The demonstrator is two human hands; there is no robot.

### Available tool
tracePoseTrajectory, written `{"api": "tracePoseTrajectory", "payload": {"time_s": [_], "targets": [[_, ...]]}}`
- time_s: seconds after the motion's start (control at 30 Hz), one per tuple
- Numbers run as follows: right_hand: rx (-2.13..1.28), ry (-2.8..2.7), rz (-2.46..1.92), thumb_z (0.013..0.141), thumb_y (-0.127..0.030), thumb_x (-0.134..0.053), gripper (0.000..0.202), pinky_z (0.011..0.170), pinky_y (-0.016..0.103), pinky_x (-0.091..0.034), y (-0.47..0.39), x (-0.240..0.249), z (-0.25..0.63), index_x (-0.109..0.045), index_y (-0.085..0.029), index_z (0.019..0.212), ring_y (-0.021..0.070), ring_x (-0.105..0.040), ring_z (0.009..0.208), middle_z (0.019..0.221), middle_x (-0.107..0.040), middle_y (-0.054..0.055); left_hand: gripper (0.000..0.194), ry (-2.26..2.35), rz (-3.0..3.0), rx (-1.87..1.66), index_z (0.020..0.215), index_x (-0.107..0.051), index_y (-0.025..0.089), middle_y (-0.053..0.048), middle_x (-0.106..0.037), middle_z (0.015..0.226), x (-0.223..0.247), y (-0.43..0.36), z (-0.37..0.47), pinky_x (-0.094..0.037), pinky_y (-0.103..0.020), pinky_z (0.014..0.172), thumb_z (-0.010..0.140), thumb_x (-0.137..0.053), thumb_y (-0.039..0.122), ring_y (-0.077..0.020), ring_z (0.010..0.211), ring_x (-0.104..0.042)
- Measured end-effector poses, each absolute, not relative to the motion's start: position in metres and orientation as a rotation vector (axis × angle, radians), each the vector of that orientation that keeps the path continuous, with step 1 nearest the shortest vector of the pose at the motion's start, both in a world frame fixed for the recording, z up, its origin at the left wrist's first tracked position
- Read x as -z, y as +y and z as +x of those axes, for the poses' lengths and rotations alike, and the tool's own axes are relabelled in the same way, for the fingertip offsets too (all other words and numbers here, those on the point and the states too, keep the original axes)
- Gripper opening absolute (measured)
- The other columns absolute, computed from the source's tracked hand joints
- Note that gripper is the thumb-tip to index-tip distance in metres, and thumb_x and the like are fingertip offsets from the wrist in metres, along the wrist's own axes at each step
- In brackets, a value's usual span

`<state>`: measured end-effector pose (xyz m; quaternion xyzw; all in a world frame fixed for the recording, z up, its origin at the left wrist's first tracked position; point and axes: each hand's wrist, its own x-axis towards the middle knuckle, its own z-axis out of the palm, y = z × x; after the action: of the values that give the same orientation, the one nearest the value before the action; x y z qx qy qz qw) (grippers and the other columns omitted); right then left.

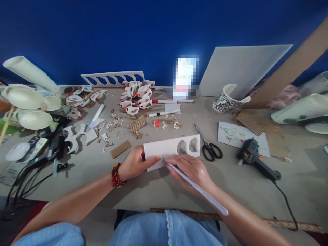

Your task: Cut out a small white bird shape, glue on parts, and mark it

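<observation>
My left hand [135, 163] grips the left end of a white foam board strip [169, 146], thumb on top and fingers bent round the edge. Two rounded cut-outs pierce the strip's right part, and a faint curved line shows near its middle. In my right hand [192, 171] is a slim pen-shaped tool [205, 193] with a long pale handle. Its front end points at the strip close to my left thumb; the tip itself is too small to make out. Scissors [208, 147] lie just right of the strip, and a brown cardboard piece [121, 149] lies to its left.
Small white birds with red beaks [132, 110] stand in a group at the back. A phone [185, 77] leans on the blue wall. Scraps [112, 124] and markers [165, 112] lie mid-table. At right are a glue gun [256, 159], a bird drawing [232, 133] and a cut paper cup [227, 99].
</observation>
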<state>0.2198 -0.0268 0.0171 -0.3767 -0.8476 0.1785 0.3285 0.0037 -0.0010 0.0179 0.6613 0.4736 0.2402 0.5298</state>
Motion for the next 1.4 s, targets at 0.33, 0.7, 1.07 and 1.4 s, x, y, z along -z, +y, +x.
{"api": "tracePoseTrajectory", "payload": {"time_s": [0.33,0.7,1.07,1.4], "targets": [[-0.461,-2.181,-0.98,0.087,-0.016,-0.056,0.014,0.066,0.026,-0.053,-0.028,-0.018,0.222,-0.064,-0.019,0.098,0.0164,-0.068,0.07,0.082,-0.074,0.005,0.032,1.221,1.648,-0.577,0.109,-0.067,0.017,-0.004,-0.073,0.108,-0.016,-0.002,0.007,-0.054,-0.03,0.083,0.081,-0.064,0.031,-0.0235,0.096,-0.067],[-0.571,-2.116,-1.03,0.089,-0.019,-0.052,0.015,0.064,0.024,-0.053,-0.026,-0.031,0.229,-0.065,-0.021,0.096,0.0151,-0.068,0.066,0.077,-0.073,0.003,0.035,1.195,1.54,-0.625,0.112,-0.064,0.014,-0.006,-0.071,0.111,-0.018,0.005,0.001,-0.053,-0.03,0.086,0.081,-0.065,0.03,-0.0232,0.099,-0.066],[-0.579,-2.133,-1.012,0.089,-0.02,-0.054,0.014,0.069,0.025,-0.055,-0.026,-0.024,0.229,-0.065,-0.022,0.098,0.0157,-0.07,0.073,0.084,-0.075,0.003,0.038,1.152,1.507,-0.597,0.113,-0.063,0.015,-0.006,-0.071,0.111,-0.014,0.007,-0.002,-0.054,-0.031,0.086,0.081,-0.064,0.034,-0.0236,0.098,-0.066],[-0.595,-2.214,-0.979,0.091,-0.021,-0.054,0.015,0.067,0.026,-0.052,-0.024,-0.022,0.232,-0.063,-0.021,0.103,0.0157,-0.068,0.072,0.083,-0.072,0.002,0.035,1.153,1.526,-0.543,0.11,-0.066,0.015,-0.005,-0.073,0.105,-0.015,0.006,-0.003,-0.055,-0.031,0.082,0.081,-0.063,0.036,-0.024,0.094,-0.067]]}}
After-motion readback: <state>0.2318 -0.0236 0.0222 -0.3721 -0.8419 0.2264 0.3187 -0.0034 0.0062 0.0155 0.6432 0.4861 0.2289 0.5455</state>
